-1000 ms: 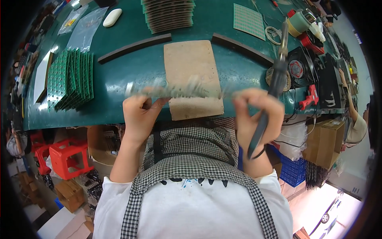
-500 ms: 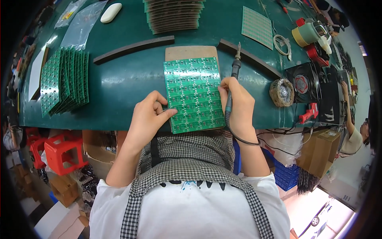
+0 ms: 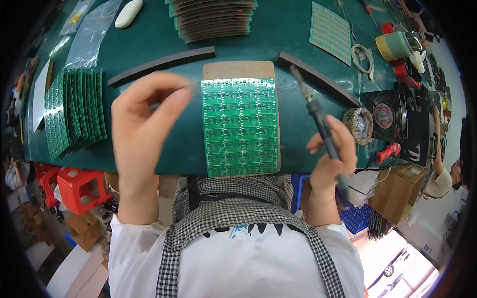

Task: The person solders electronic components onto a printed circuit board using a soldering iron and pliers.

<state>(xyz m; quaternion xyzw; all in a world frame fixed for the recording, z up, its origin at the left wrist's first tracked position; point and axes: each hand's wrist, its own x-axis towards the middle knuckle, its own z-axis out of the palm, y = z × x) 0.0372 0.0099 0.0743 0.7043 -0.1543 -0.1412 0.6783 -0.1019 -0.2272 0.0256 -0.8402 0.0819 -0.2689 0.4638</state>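
A green circuit board panel (image 3: 241, 129) with rows of small components lies flat on a brown backing board (image 3: 238, 70) in front of me. My left hand (image 3: 141, 116) is raised beside the panel's upper left corner, apart from it. Its thumb and forefinger are pinched together and slightly blurred; what they hold, if anything, does not show. To the right of the panel, my right hand (image 3: 335, 159) is closed around a soldering iron (image 3: 319, 116). The iron's tip points up and away from me, near a dark bar.
Stacked panels (image 3: 74, 111) stand at the left; another stack (image 3: 211, 20) sits at the far side. Two dark bars (image 3: 161, 64) lie beyond the backing board. At right are a round foil-lined holder (image 3: 358, 125), a black fan box (image 3: 382, 111) and a red glue gun (image 3: 388, 153).
My left hand has left the panel's left edge and risen up and leftward. The right hand with the soldering iron has moved right and toward me. The panel now lies squarely on its backing.
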